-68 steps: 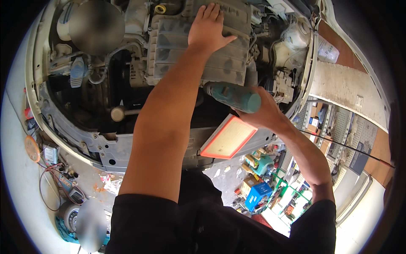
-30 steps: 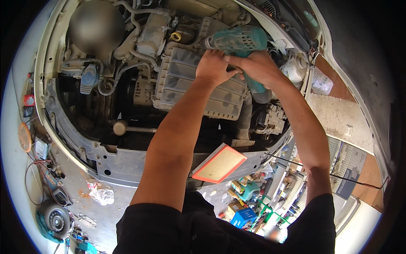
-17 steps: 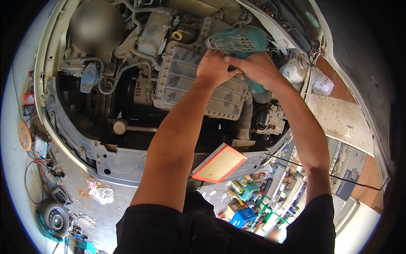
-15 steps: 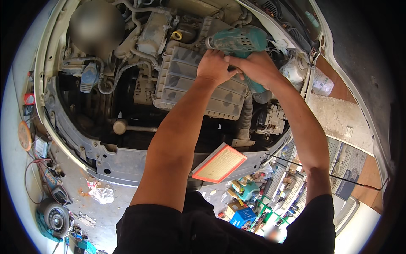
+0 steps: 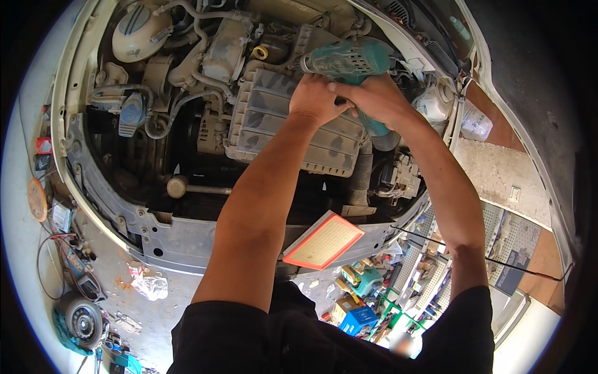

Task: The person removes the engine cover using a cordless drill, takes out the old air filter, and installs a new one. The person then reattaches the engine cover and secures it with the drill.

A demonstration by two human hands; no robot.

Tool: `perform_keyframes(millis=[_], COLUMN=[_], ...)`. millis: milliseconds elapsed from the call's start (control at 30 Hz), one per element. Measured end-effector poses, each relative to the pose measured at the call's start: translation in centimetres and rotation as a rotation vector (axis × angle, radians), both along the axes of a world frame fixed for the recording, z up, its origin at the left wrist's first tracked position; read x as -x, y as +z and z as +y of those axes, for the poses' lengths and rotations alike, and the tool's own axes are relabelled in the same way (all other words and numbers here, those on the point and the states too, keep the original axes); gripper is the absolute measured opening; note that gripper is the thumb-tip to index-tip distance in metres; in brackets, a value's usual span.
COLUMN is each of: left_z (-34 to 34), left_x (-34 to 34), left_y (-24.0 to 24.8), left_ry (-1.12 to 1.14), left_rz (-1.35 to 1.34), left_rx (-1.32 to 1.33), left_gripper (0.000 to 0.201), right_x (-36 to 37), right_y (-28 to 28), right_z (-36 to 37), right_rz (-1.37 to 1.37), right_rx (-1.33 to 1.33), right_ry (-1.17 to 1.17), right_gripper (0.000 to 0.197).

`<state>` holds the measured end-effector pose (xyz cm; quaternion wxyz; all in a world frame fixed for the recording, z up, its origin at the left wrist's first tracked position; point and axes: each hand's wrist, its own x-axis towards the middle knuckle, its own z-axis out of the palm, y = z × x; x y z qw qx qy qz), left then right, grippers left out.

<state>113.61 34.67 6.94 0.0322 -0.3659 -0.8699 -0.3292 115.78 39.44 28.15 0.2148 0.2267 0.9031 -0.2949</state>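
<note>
A green cordless drill (image 5: pixel 349 61) lies level over the far right part of the air filter box, its chuck pointing left. My right hand (image 5: pixel 377 100) is wrapped round the drill's grip, the thumb reaching toward my left hand. My left hand (image 5: pixel 313 98) is closed just below the chuck, at the far edge of the ribbed, dusty air filter box (image 5: pixel 293 128). Its fingertips are hidden, so whatever they pinch cannot be seen. The drill's tip is hard to make out among the dark engine parts.
A red-rimmed air filter (image 5: pixel 324 242) leans on the car's front edge. A coolant reservoir (image 5: pixel 140 34) and a blue-capped part (image 5: pixel 131 115) sit at left. A thin hood rod (image 5: pixel 492 258) crosses at right. Boxes (image 5: pixel 358 318) and a wheel (image 5: pixel 82 321) are on the floor.
The drill has shifted slightly to the left, its rear end most visibly. Both hands stay in nearly the same places.
</note>
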Motion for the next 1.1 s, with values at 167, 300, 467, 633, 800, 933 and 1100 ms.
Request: perform_keyframes(millis=[167, 300, 467, 633, 800, 933, 1100], left_z=[-0.4, -0.5, -0.8, -0.9, -0.5, -0.7, -0.2], left_x=[-0.2, -0.3, -0.2, -0.3, -0.5, 0.3, -0.1], left_y=[1.2, 1.8, 1.7, 1.9, 2.0, 1.2, 0.4], left_ry=[0.005, 0.033, 0.021, 0.01, 0.023, -0.029, 0.043], left_rz=[-0.013, 0.006, -0.097, -0.142, -0.137, -0.005, 0.135], left_rx=[0.032, -0.012, -0.068, -0.048, -0.041, 0.064, 0.056], left_gripper=[0.052, 0.053, 0.056, 0.057, 0.058, 0.071, 0.075], right_x=[1.2, 3.1, 4.5, 4.1, 3.0, 5.5, 4.8], right_y=[-0.3, 0.4, 0.1, -1.5, -3.1, -0.4, 0.1], right_z=[1.2, 0.8, 0.5, 1.3, 2.9, 0.1, 0.9], right_rz=[-0.009, -0.129, -0.158, -0.021, 0.228, -0.168, -0.084], right_rx=[-0.099, -0.249, -0.307, -0.211, -0.46, -0.369, -0.188], right_ry=[0.069, 0.212, 0.297, 0.255, 0.487, 0.393, 0.317], right_gripper=[0.03, 0.028, 0.022, 0.024, 0.03, 0.028, 0.033])
